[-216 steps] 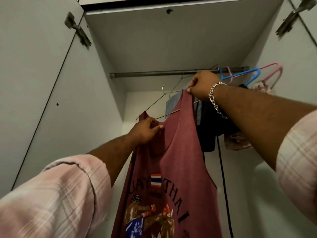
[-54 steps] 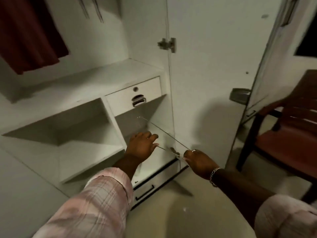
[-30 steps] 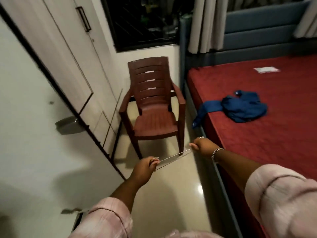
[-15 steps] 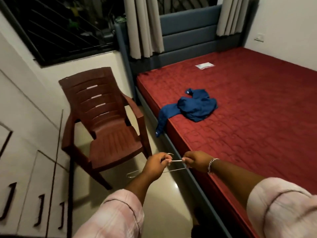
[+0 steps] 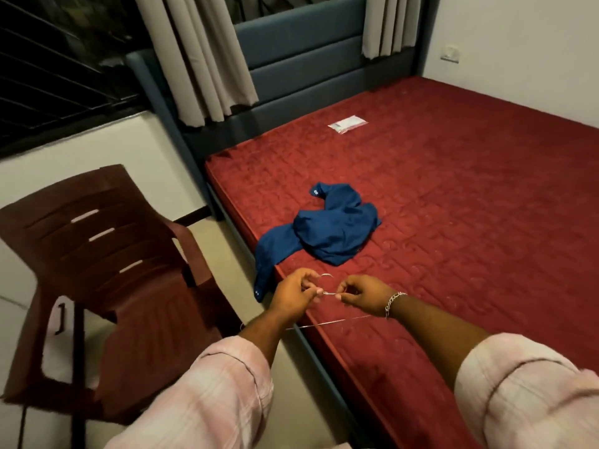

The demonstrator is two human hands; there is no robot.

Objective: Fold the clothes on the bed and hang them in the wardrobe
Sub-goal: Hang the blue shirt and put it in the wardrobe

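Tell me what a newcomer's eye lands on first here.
A crumpled blue shirt lies near the bed's left edge, one sleeve hanging over the side. Just below it, the left hand and right hand pinch a thin wire hanger. A brown plastic chair stands left.

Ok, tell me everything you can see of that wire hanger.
The hanger is thin bare metal wire, silvery, with nothing on it. Both hands grip it near the top: the left hand by the hook, which curls up beside its fingers, the right hand pinching the neck wire. Its long bottom bar runs below the wrists, over the bed edge, apart from the blue shirt.
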